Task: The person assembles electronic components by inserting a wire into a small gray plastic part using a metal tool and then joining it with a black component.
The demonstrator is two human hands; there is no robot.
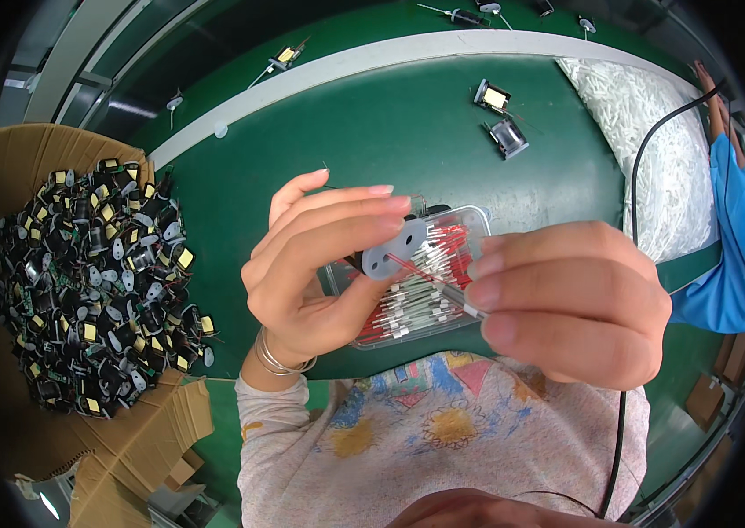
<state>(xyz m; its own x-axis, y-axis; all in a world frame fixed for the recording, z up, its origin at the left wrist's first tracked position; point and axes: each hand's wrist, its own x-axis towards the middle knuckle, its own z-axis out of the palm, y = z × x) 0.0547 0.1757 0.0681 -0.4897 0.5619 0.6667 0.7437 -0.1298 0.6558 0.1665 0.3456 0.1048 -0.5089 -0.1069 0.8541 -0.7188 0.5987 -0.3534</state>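
The left hand [306, 286] holds a small part by its edges, thumb below and fingers above, so that its grey oval plate [397, 248] with several round holes is turned toward the right. The right hand [575, 304] pinches a thin lead [456, 296] between thumb and fingertips, and the lead's reddish tip reaches the face of the plate; whether it has gone into a hole is hard to tell from here. Both are held up over the near middle of the table [302, 141], above a clear plastic box [484, 216] of red and white leads [399, 317].

A metal bracelet [276, 354] circles the left wrist. To the left, a cardboard box [56, 145] holds a large heap of black parts [100, 299] with grey plates and yellow patches. On the far side, right of the middle, an upper loose part [493, 95] and a lower loose part [507, 138] lie near each other. Farther right is a clear bag [654, 141] full of small white pieces, with a black cable [635, 176] passing in front of it. A white rail [346, 63] curves along the far edge.
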